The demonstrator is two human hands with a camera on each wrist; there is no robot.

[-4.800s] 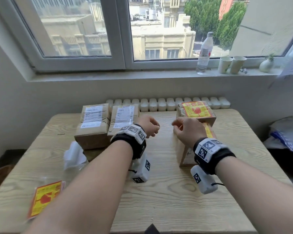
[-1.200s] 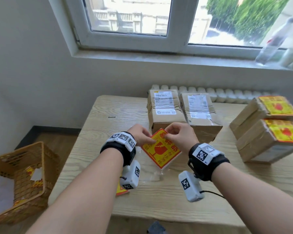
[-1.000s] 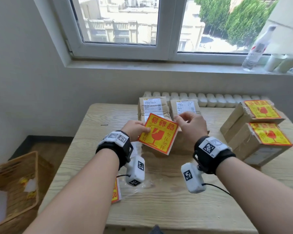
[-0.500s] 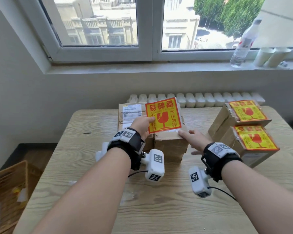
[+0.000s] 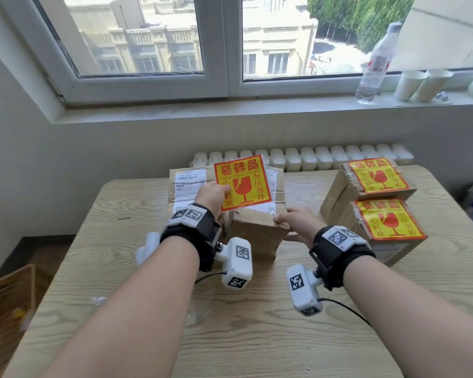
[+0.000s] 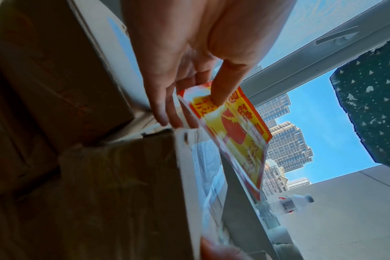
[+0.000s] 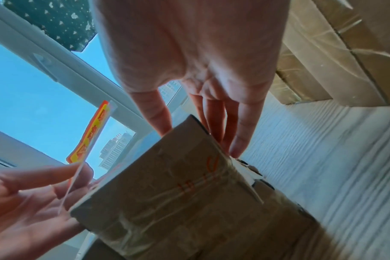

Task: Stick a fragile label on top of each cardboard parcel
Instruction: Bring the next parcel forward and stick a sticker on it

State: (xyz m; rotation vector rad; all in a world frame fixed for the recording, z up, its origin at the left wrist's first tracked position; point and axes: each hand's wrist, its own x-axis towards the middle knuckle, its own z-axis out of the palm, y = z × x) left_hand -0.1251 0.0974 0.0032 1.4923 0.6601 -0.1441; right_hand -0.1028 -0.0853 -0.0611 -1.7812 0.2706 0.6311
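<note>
My left hand pinches the lower left corner of a red and yellow fragile label, held upright above two unlabelled cardboard parcels. The nearer, right-hand parcel has my right hand on its near right corner, thumb on top and fingers down its side. The other unlabelled parcel stands just left, half hidden by my left wrist. The left wrist view shows thumb and fingers pinching the label over the parcel's edge. Two parcels with labels on top lean at the right.
The wooden table has crumpled clear film near the front left. A brown basket stands on the floor at the left. On the windowsill are a water bottle and two paper cups. A white radiator runs behind the table.
My left hand has lifted the label off the table and over the unlabelled parcels. My right hand has let go of the label and now holds the nearer parcel's corner.
</note>
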